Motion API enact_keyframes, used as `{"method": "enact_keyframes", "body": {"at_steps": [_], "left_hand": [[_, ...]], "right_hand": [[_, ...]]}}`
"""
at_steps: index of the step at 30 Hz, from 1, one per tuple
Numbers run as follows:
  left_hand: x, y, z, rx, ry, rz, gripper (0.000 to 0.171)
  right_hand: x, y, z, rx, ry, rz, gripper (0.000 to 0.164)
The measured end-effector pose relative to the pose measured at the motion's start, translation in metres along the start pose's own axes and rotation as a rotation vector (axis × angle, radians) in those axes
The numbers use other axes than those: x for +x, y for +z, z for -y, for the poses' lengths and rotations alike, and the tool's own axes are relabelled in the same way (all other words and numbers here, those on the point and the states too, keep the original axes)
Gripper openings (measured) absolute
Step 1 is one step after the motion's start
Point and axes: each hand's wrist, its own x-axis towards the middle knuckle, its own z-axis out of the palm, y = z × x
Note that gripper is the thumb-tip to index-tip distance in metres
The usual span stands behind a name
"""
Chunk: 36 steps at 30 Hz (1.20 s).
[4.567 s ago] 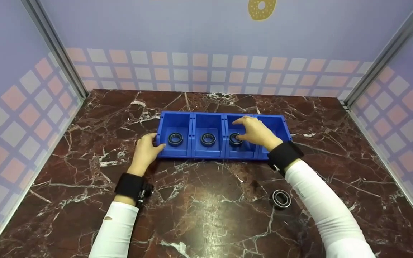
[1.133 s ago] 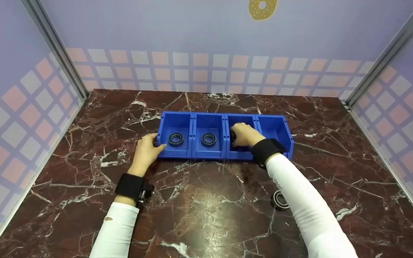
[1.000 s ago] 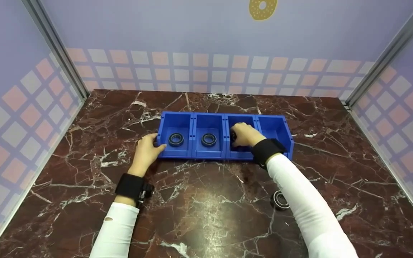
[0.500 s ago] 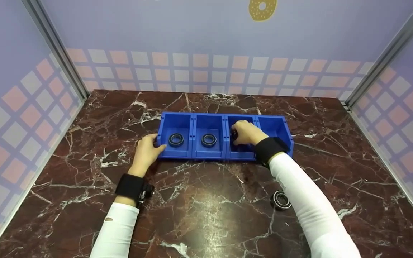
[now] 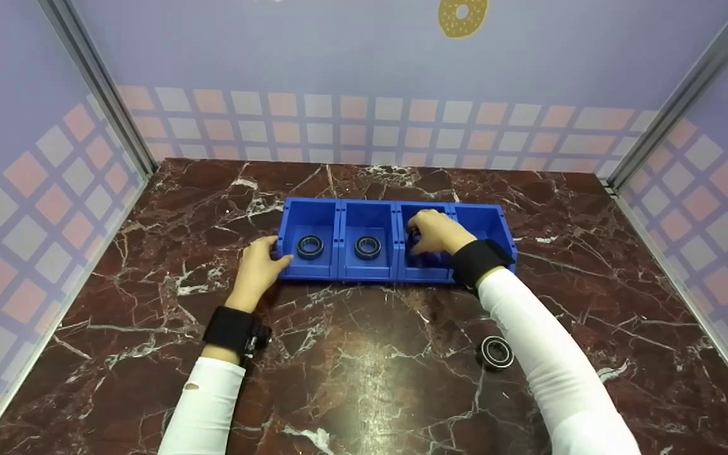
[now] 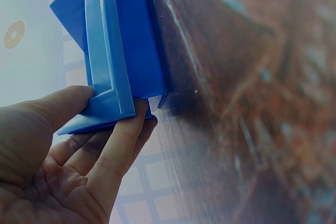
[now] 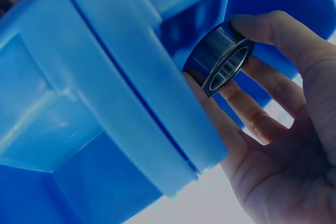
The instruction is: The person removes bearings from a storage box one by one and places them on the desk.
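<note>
Marbled surface (image 5: 364, 354): one row of four blue bins (image 5: 366, 272), left end pinched by the left grip (image 5: 256, 268), apparently for steadiness. Right grip (image 5: 436, 232) pinches a tilted bearing (image 7: 215, 51) inside the third bin from left, rim-held presumably for control. Two bearings (image 5: 310, 256) lie flat in the left bins; one loose bearing (image 5: 489, 355) lies nearer the wearer.

A row of four blue plastic bins (image 5: 396, 268) stands on a red marbled tabletop (image 5: 351, 354) before a purple wall (image 5: 275, 57), the left hand (image 5: 256, 268) at the row's left end. One black metal ring bearing (image 5: 309, 256) lies in the leftmost bin (image 5: 308, 272), a second bearing (image 5: 368, 256) in the next, a third bearing (image 7: 214, 51) in the right hand (image 5: 435, 232) within the third bin (image 5: 427, 274). A fourth bearing (image 5: 495, 365) lies before the row, toward the right.
</note>
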Motion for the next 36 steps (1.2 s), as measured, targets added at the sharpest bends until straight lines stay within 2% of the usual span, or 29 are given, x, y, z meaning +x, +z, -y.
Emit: {"method": "enact_keyframes", "body": {"at_steps": [8, 25, 36], "left_hand": [[-0.001, 0.0, 0.0, -0.006, 0.007, -0.005, 0.05], [0.0, 0.001, 0.001, 0.024, -0.001, 0.0, 0.052], [0.0, 0.001, 0.001, 0.012, 0.007, -0.005, 0.05]], "right_hand": [[-0.001, -0.008, 0.0, -0.003, 0.006, -0.006, 0.031], [-0.006, -0.022, 0.001, -0.019, -0.061, -0.002, 0.043], [-0.014, -0.03, 0.006, -0.026, -0.047, 0.0, 0.045]]}}
